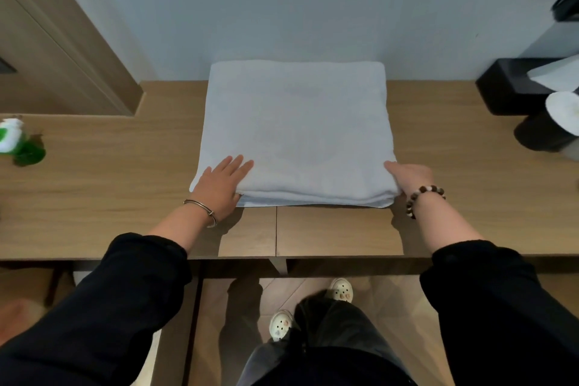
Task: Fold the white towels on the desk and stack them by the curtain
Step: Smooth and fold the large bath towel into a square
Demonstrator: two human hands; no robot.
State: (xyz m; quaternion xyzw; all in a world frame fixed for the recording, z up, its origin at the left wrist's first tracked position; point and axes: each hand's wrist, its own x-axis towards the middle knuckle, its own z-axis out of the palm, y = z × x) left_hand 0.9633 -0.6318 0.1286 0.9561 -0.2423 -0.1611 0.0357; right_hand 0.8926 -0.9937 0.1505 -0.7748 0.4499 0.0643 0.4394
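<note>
Head view, left to right. A green bottle (22, 142) stands at the far left of the wooden desk (109, 191), well apart from the work area.

The left hand (221, 183), with a metal bangle (203, 211) on its wrist, lies flat on the near left corner of the towel (297, 131). Its 4 fingers are straight and slightly spread on the top layer, and the thumb sits at the near edge.

The 1 white towel is folded into a thick rectangle with several layers showing along its near edge. It occupies the middle of the desk, its far edge against the wall (313, 9), so it extends away from both hands and spans the gap between them.

The right hand (410, 177), with a bead bracelet (423, 197) on its wrist, meets the near right corner. 1 digit rests on top of the cloth and the others are hidden behind the edge, so whether they clamp the corner cannot be told.

At the far right stand a black tissue box (507, 84) and a white paper roll (564, 113), clear of the towel.
</note>
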